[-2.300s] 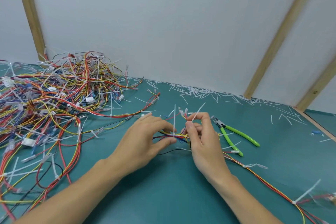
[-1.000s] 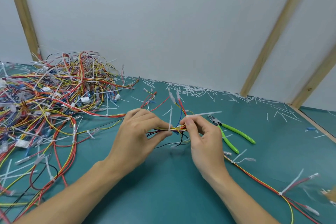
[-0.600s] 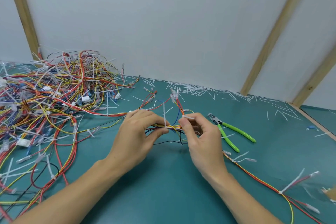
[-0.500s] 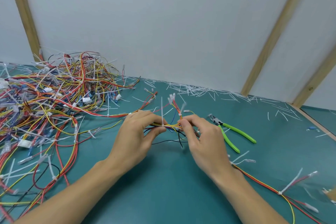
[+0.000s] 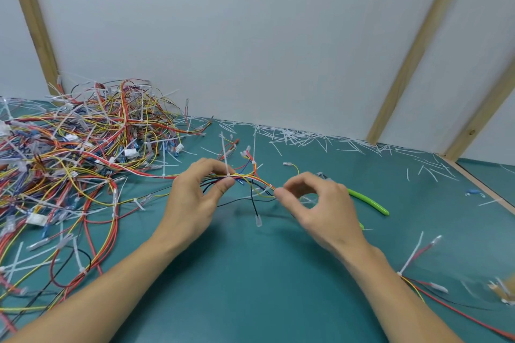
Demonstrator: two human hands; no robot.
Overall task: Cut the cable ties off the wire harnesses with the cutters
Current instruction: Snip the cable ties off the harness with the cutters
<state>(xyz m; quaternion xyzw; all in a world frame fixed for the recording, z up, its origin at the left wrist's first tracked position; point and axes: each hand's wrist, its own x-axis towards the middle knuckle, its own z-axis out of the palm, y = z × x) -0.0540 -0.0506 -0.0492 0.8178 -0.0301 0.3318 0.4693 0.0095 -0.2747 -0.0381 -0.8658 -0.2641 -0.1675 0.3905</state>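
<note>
A thin wire harness (image 5: pixel 250 177) of yellow, red, blue and black wires stretches between my hands just above the green table. My left hand (image 5: pixel 195 198) pinches it beside a white cable tie (image 5: pixel 227 160) whose tail stands upright. My right hand (image 5: pixel 320 203) pinches the harness with thumb and forefinger at its right end, the fingers curled in a ring. The green-handled cutters (image 5: pixel 367 202) lie on the table behind my right hand, mostly hidden by it. Neither hand touches them.
A big tangled heap of tied harnesses (image 5: pixel 69 159) fills the left of the table (image 5: pixel 250 287). Cut white tie scraps (image 5: pixel 301 138) litter the back edge along the wall. More wires (image 5: pixel 418 259) with ties trail off at the right.
My hands have drawn apart, the right one moving rightwards along the harness, so the wires now stretch out between them. The cutters have stayed where they lay.
</note>
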